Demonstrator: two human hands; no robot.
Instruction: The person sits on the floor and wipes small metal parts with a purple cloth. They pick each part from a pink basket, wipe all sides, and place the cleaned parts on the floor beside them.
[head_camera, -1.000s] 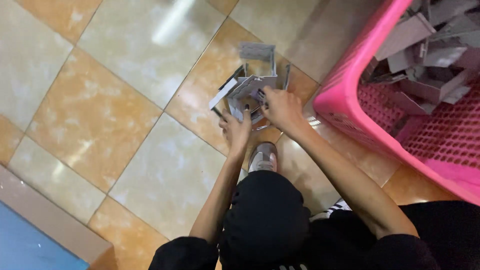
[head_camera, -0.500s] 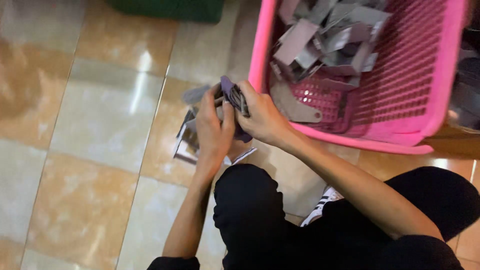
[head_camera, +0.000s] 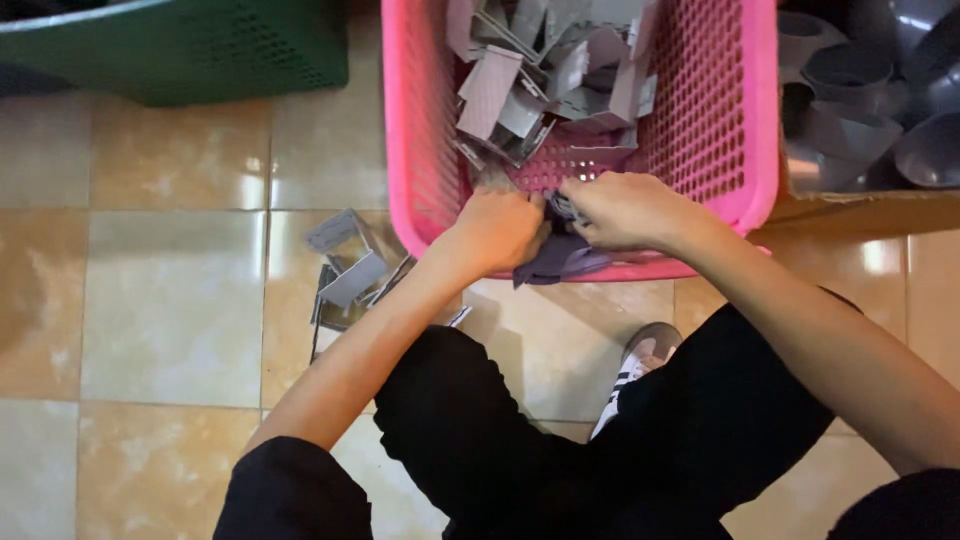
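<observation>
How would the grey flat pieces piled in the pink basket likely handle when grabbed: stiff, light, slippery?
The grey pieces look thin with sharp folds, so probably stiff and light. Loosely heaped in the pink basket, they would likely slide and tangle. Both the left hand and right hand grip some together.

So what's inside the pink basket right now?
The pink basket holds a heap of flat grey pieces. The left hand and right hand meet over its near rim, covering whatever lies beneath them.
</observation>
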